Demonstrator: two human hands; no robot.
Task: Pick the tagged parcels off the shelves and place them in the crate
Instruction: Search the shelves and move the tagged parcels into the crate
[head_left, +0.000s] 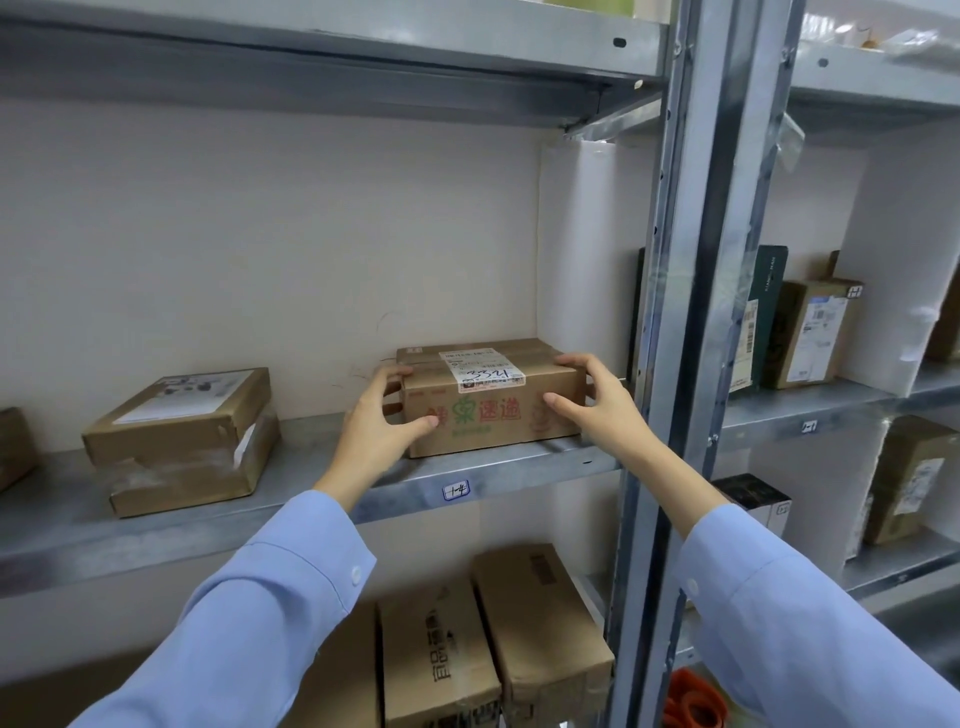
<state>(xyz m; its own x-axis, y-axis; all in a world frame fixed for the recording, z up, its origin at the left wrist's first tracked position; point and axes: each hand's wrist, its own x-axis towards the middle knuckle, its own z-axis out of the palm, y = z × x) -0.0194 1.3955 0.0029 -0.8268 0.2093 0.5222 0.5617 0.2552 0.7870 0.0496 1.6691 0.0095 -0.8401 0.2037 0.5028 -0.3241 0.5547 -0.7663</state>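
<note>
Mount: one wide-angle camera on the person's head.
Facing: forward and slightly down, onto the grey metal shelf rack (691, 312).
Nearness: close; pale blue sleeves (249, 623) reach in from the near bottom edge.
Frame centre: brown cardboard parcel (488, 415) on the middle shelf board (291, 483).
Right: a second bay beyond the upright.

Grey metal shelves (182, 540) stand against a pale wall (260, 234), with an upright post (696, 234) between two bays.

Small print on the parcel (491, 423) label (483, 370) is illegible.
</note>
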